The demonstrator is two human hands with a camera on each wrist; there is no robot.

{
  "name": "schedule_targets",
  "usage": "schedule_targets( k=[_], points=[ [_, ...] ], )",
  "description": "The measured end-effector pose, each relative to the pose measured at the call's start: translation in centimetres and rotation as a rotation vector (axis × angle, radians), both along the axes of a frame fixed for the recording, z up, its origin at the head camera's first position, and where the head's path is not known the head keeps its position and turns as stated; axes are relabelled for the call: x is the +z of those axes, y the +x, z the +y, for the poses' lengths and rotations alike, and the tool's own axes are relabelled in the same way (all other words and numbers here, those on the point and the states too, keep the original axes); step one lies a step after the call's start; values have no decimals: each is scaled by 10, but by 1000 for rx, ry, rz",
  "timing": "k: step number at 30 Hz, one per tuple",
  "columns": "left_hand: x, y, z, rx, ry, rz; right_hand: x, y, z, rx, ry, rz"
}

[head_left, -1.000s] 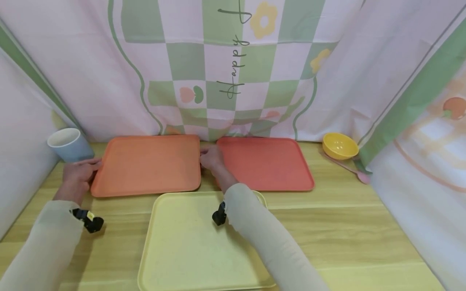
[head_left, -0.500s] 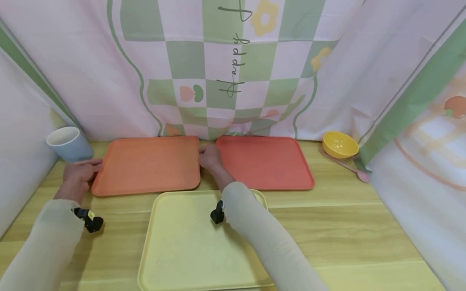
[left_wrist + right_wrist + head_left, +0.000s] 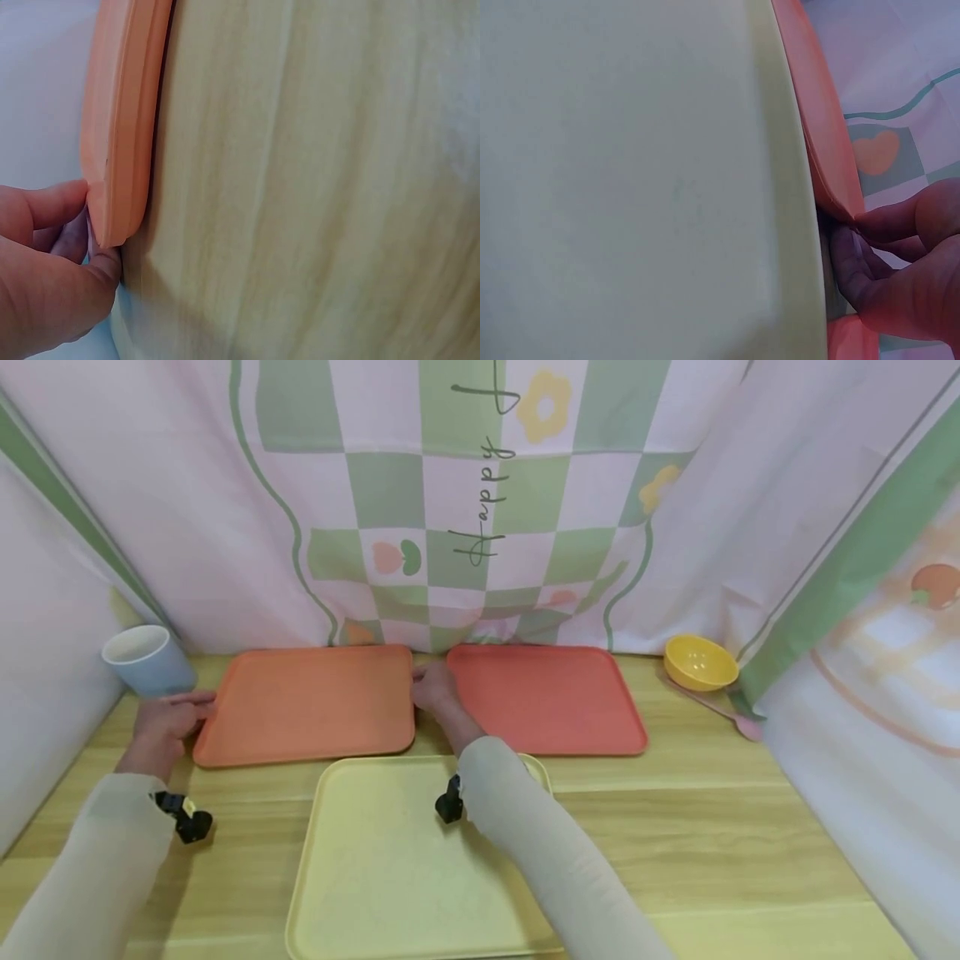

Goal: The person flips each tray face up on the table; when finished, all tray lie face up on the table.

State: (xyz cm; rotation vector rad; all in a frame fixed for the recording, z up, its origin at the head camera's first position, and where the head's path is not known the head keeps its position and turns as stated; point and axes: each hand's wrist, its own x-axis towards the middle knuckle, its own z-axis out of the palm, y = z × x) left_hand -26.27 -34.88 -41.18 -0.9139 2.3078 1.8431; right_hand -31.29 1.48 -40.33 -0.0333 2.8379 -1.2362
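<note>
In the head view, an orange tray (image 3: 307, 703) lies at the back left of the table. My left hand (image 3: 167, 722) grips its left rim, fingers at the upper edge and thumb low against the side, as the left wrist view shows with the hand (image 3: 49, 270) at the tray's corner (image 3: 124, 127). At the opposite rim, my right hand (image 3: 437, 687) pinches the tray between thumb and fingers. In the right wrist view that hand (image 3: 907, 262) holds the end of the orange rim (image 3: 829, 150). A red tray (image 3: 551, 700) sits just right of my right hand.
A pale yellow tray (image 3: 405, 860) lies in front, under my right forearm. Close to my left hand stands a blue cup (image 3: 150, 662). At the back right are a yellow bowl (image 3: 701, 662) and a pink spoon (image 3: 720, 710). A patterned curtain (image 3: 487, 510) hangs behind.
The orange tray's far edge has come slightly down and nearer, level with the red tray's far edge. Both hands keep hold of its sides.
</note>
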Motion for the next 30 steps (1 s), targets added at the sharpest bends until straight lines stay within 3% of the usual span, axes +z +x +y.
schedule_targets(
  k=[8, 16, 21, 30],
  points=[
    [1, 0, 2, -15, 7, 35, -1, 0, 2, 7, -2, -2],
    [0, 0, 1, -27, -45, 10, 0, 1, 2, 2, -24, -5],
    [1, -1, 4, -27, -91, 22, -1, 1, 3, -1, -110, -33],
    [2, 0, 13, 5, -132, 160, -2, 1, 8, 2, -334, -118]
  ],
)
